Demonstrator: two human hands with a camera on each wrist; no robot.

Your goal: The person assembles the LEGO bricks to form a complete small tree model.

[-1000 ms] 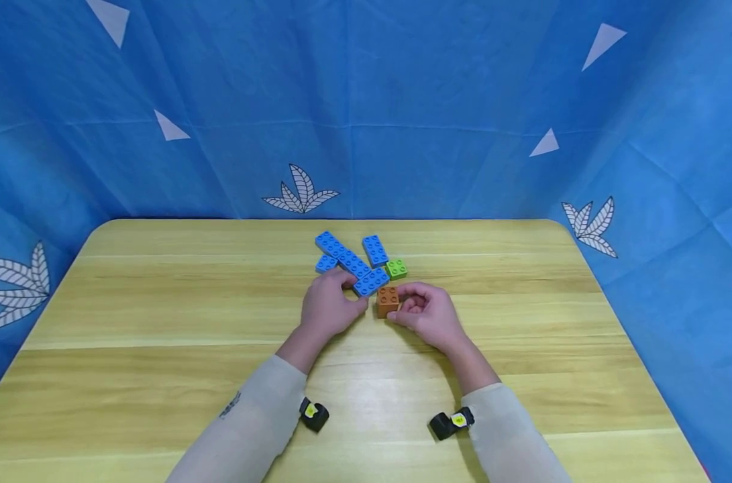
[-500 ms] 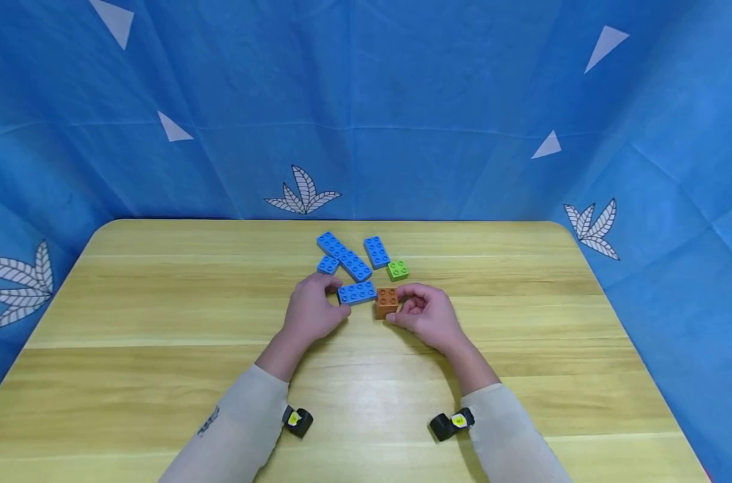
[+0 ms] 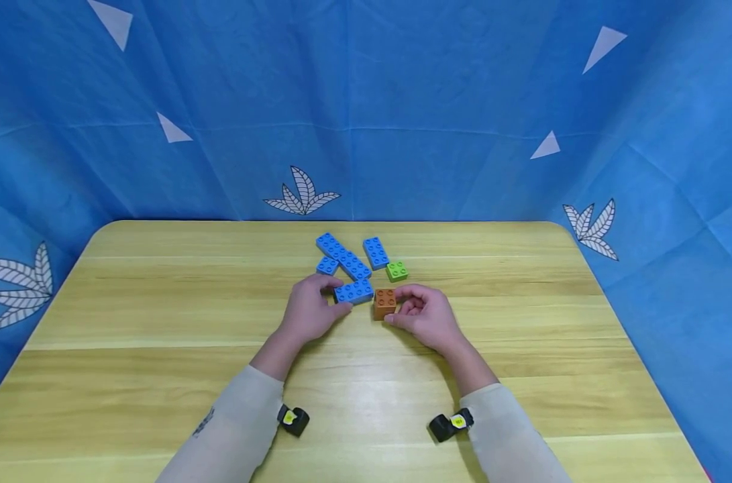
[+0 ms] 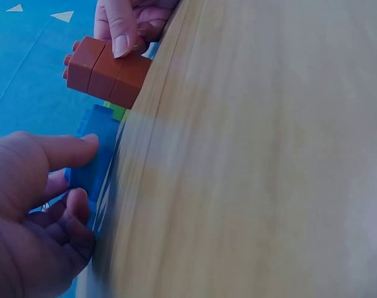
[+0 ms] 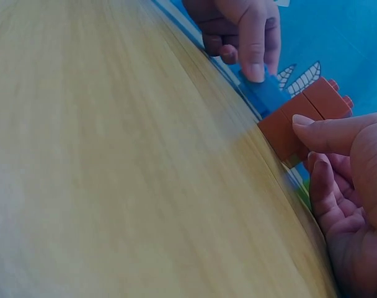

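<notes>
My left hand [image 3: 310,308] pinches a blue eight-stud brick [image 3: 353,292] by its left end, thumb on the near side. The thumb lies along the blue brick [image 4: 97,149] in the left wrist view. My right hand [image 3: 428,314] holds a stack of brown four-stud bricks [image 3: 385,304] between thumb and fingers. Seen from the left wrist, the brown stack [image 4: 108,71] is three bricks tall, studs up. The blue brick's right end lies close to the stack's left side; whether they touch I cannot tell. Both sit on or just over the table.
Behind the hands lie a long blue pair of bricks [image 3: 344,256], a small blue brick [image 3: 327,265], another blue brick [image 3: 376,253] and a green four-stud brick [image 3: 396,270]. The wooden table [image 3: 160,376] ends at a blue patterned cloth [image 3: 450,80].
My left hand has drawn the blue brick left and slightly nearer, away from the loose bricks, and turned it more sideways. The right hand and brown stack have stayed nearly still.
</notes>
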